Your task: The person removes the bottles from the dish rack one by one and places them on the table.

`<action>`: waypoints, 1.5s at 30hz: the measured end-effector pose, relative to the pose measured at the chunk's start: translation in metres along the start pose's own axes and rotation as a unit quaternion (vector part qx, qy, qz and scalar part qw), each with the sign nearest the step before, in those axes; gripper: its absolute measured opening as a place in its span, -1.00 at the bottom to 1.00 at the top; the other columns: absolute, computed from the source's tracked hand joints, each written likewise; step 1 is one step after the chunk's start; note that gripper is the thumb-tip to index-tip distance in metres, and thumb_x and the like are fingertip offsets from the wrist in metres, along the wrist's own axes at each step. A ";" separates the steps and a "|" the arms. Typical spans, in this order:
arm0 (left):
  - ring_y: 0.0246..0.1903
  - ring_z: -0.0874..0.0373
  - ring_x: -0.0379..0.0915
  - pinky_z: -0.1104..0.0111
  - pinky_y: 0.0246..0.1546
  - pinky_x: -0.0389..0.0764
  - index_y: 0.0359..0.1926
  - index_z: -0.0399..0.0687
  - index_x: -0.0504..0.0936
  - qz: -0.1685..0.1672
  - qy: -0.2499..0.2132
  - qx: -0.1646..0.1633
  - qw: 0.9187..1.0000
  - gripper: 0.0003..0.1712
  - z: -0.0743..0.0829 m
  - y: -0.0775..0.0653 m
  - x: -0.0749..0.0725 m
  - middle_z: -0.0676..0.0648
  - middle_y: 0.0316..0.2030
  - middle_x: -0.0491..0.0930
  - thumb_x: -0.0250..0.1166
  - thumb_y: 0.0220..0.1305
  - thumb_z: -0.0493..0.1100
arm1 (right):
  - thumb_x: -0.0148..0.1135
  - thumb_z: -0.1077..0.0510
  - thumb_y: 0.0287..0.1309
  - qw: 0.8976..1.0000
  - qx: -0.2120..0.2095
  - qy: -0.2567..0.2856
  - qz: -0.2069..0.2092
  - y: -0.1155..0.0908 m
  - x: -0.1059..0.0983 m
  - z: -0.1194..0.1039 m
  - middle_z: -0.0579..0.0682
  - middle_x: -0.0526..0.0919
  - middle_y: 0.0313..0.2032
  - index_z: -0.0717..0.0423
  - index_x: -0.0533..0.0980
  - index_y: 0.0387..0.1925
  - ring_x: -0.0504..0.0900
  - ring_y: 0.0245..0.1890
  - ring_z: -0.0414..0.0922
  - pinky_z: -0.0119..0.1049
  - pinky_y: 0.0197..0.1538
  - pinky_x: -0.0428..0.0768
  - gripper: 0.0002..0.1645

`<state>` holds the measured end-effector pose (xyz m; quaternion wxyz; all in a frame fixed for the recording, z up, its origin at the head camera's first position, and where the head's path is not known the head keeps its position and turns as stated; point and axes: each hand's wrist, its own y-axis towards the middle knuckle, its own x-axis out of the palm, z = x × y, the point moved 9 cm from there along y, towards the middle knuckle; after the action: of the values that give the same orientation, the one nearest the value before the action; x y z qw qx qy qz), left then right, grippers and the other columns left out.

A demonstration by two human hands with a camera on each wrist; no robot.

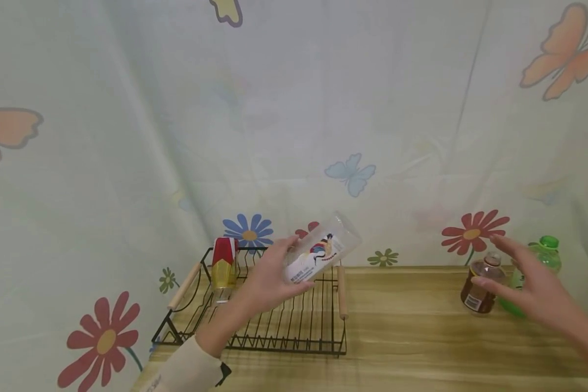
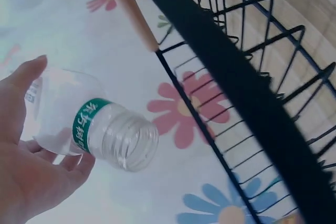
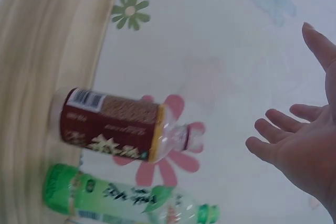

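Note, to the left of the left hand point(image 1: 269, 275), a red-and-gold bottle point(image 1: 223, 261) in the left part of a black wire dish rack point(image 2: 231, 82), apparently neck down. Grips a clear plastic bottle point(image 1: 323, 247) in that hand, with thumb and fingers curled round the wall; holds it above the rack, apart from the wires, with the base tilted up to the right of the grip and the uncapped mouth toward the lower left. Calls, in judgement, for a light, even squeeze, to avoid denting or losing the thin plastic; best to turn the wrist slowly and clear the wooden handle point(image 1: 343, 294) just right of the grip. Spreads the right hand point(image 1: 534, 283) wide, seemingly around nothing, near a brown-labelled bottle point(image 3: 113, 129) and, beside that, a green-capped bottle point(image 3: 110, 195); best to approach either gently, to avoid tipping it. Cannot make out any lettering on the red-and-gold bottle, left of the grip. Reads 东方树叶 (Oriental Leaf) on the held bottle's green neck band point(image 2: 86, 124); bears a colourful bird-like picture lower on the label, with print too blurred to read. Carries a barcode, pale blossoms and a gold edge on the brown label; shows dark brush-style characters on the green-capped bottle, too soft to decipher.
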<state>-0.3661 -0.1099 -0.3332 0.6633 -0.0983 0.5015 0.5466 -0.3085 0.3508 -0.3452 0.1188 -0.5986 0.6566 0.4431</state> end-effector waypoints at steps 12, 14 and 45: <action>0.35 0.08 0.35 0.13 0.28 0.59 0.63 0.07 0.19 -0.034 0.176 0.123 0.976 0.18 0.061 -0.007 0.018 0.03 0.44 0.42 0.61 0.13 0.24 | 0.72 0.07 0.02 0.992 -0.123 0.007 -0.010 0.003 0.039 -0.090 0.06 0.39 0.48 -0.22 0.16 0.65 0.59 -0.17 -0.33 -0.57 -0.19 0.52 0.27; 0.34 0.07 0.35 0.12 0.30 0.57 0.64 0.07 0.18 -0.041 0.190 0.132 0.972 0.19 0.065 -0.007 0.023 0.03 0.44 0.42 0.60 0.13 0.23 | 0.74 0.03 -0.02 0.990 -0.141 -0.005 -0.006 0.004 0.046 -0.104 0.03 0.39 0.49 -0.24 0.16 0.65 0.62 -0.19 -0.29 -0.46 -0.17 0.61 0.30; 0.37 0.03 0.32 0.22 0.35 0.51 0.58 -0.05 0.29 -0.073 0.267 0.197 0.941 0.13 0.104 -0.002 0.058 -0.01 0.47 0.36 0.60 0.14 0.26 | 0.78 -0.27 -0.23 0.906 -0.352 -0.233 0.026 0.008 0.122 -0.195 0.16 0.59 0.31 0.26 0.44 0.43 0.60 0.24 0.16 0.16 0.23 0.63 0.27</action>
<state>-0.3118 -0.0038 -0.3291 0.5493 -0.1437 0.7493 0.3409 -0.2735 0.1257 -0.3129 0.0384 -0.4638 0.4274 0.7751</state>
